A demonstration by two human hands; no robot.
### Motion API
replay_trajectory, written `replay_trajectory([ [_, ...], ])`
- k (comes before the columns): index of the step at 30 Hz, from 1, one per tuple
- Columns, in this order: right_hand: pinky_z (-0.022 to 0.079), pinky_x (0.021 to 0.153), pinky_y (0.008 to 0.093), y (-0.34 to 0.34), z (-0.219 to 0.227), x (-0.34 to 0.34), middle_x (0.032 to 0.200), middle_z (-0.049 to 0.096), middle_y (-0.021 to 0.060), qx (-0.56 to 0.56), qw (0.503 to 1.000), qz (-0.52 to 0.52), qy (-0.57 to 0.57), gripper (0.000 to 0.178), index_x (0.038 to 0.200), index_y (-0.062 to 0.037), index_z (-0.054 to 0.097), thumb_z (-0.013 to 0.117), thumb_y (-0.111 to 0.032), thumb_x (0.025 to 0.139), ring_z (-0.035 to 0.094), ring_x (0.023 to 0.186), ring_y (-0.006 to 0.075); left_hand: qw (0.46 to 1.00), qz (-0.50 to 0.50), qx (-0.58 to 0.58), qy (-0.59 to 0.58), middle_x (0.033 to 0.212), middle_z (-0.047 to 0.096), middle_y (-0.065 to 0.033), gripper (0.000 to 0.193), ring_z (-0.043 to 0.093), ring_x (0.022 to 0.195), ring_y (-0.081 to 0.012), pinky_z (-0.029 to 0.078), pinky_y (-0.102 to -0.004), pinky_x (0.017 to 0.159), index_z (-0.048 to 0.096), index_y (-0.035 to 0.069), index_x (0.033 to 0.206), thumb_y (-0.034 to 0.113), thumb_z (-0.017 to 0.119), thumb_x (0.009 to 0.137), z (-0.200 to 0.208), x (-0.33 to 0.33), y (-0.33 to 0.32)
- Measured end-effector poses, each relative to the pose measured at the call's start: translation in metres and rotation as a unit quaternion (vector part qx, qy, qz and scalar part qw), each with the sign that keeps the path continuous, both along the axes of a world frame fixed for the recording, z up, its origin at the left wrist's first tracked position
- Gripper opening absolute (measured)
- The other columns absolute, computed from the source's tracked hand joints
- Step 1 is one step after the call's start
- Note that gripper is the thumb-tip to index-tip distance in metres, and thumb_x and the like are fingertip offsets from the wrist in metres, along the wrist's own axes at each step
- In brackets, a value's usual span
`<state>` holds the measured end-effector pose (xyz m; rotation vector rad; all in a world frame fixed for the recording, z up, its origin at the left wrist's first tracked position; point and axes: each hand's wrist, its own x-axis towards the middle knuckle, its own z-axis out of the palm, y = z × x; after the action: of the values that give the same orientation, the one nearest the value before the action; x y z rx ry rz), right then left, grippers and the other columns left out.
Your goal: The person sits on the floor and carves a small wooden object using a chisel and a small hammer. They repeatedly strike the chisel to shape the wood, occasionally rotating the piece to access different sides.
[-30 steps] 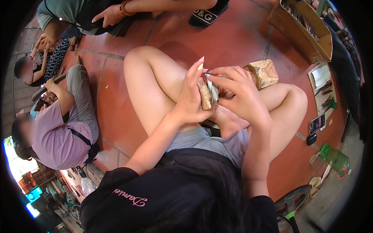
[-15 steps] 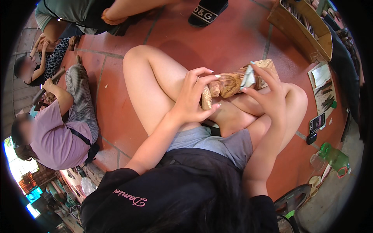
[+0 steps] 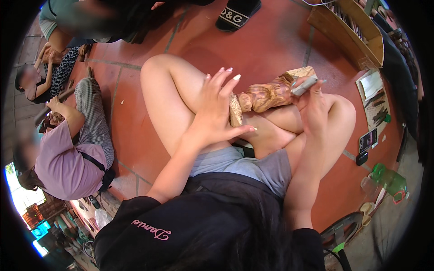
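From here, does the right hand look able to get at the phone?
Probably yes, but not straight across: the right knee lies between the right hand and the phone, and that hand holds a grey piece.

The right hand (image 3: 313, 107) seems to hide part of the carving (image 3: 267, 96).

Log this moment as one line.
left hand: spread, palm against end of carved wooden figure | right hand: holding folded grey sheet near other end | figure: over crossed legs

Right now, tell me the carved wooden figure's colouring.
The carved wooden figure is streaked brown, in the head view.
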<state>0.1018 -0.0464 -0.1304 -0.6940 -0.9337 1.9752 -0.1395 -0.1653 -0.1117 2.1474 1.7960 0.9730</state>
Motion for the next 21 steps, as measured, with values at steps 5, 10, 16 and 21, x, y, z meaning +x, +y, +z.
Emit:
replay_trajectory([
  [5,0.048,0.073,0.0234,-0.006,-0.007,-0.012,0.087,0.066,0.0025,-0.036,0.986,-0.048,-0.158,0.043,0.103,-0.0031,0.067,0.055,-0.044,0.105,0.061,0.079,0.0101,0.998,-0.004,-0.062,0.03,0.135,0.054,-0.0219,0.117,0.052,0.128,-0.0384,0.027,-0.055,0.119,0.038,0.001,0.146,0.06,0.089,0.058,-0.003,-0.01,-0.01],
  [10,0.046,0.071,0.0227,-0.014,0.034,-0.032,0.084,0.065,0.0003,-0.022,0.976,-0.065,-0.208,0.032,0.1,-0.0012,0.067,0.058,-0.031,0.106,0.055,0.073,0.0065,0.997,0.007,-0.069,-0.018,0.125,0.06,-0.0177,0.113,0.059,0.117,-0.0344,0.033,-0.0503,0.115,0.04,0.001,0.146,0.048,0.092,0.057,-0.005,-0.01,-0.005],
  [16,0.041,0.059,0.0222,-0.029,0.044,-0.029,0.069,0.054,-0.0039,0.062,0.944,0.068,-0.316,0.027,0.085,-0.002,0.063,0.063,-0.023,0.103,0.051,0.067,0.0031,0.999,0.01,-0.01,-0.05,0.117,0.062,-0.0118,0.114,0.059,0.109,-0.0339,0.04,-0.0456,0.103,0.037,0.001,0.143,0.032,0.096,0.051,-0.02,-0.01,-0.008],
  [21,0.043,0.056,0.0363,-0.04,0.028,-0.047,0.067,0.055,0.0122,0.366,0.841,0.072,-0.393,0.027,0.084,-0.0009,0.059,0.064,-0.021,0.1,0.053,0.059,0.027,0.995,0.001,0.048,-0.087,0.124,0.057,-0.0152,0.112,0.06,0.107,-0.0361,0.045,-0.0451,0.098,0.035,0.004,0.143,0.028,0.092,0.05,-0.035,-0.011,-0.011],
])
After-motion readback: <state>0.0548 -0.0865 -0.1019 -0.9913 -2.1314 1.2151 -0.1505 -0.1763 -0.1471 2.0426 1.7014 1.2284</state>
